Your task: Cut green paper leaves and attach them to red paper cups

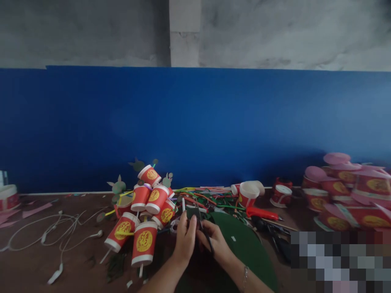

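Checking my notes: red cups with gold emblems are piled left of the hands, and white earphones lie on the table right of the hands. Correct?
No. The head view shows the white earphones left of the left hand and right hand, beyond the red cups piled there.

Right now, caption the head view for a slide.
Left hand pinches a dark piece, right hand alongside, beside piled red paper cups.

Blocked left of the left hand (pixel 185 240) by a heap of red cups (pixel 143 211), behind by straws (pixel 207 197) and a blue wall (pixel 195 126), on the right by a red cutter (pixel 261 213) and more cups (pixel 351 191). Open far left on bare table (pixel 27 268), past a white cord (pixel 61 232).
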Demonstrator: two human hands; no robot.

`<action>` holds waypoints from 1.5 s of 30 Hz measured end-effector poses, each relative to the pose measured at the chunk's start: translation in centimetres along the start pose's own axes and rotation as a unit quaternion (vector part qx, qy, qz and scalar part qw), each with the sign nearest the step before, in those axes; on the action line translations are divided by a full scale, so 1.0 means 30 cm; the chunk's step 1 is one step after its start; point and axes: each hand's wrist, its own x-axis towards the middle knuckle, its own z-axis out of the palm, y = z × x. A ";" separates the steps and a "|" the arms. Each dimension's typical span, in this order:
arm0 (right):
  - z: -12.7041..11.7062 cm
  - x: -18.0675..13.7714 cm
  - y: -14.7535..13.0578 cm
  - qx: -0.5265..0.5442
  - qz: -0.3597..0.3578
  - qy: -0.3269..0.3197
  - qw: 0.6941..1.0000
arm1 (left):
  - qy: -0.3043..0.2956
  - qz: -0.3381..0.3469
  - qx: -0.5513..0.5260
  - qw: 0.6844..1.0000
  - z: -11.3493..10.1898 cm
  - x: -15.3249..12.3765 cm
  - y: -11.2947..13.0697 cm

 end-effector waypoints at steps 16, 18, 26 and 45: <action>0.001 -0.001 0.001 0.011 0.029 0.011 0.999 | 0.000 -0.005 -0.013 1.000 -0.014 0.016 0.009; 0.003 -0.001 0.000 0.013 0.036 0.015 0.999 | 0.002 0.004 -0.017 1.000 -0.014 0.018 0.007; 0.008 -0.001 -0.014 0.000 0.046 0.018 0.999 | 0.012 0.018 -0.005 1.000 -0.016 0.017 -0.003; -0.002 0.002 -0.015 0.020 0.032 0.026 0.999 | -0.008 0.040 0.045 0.998 -0.012 0.016 -0.006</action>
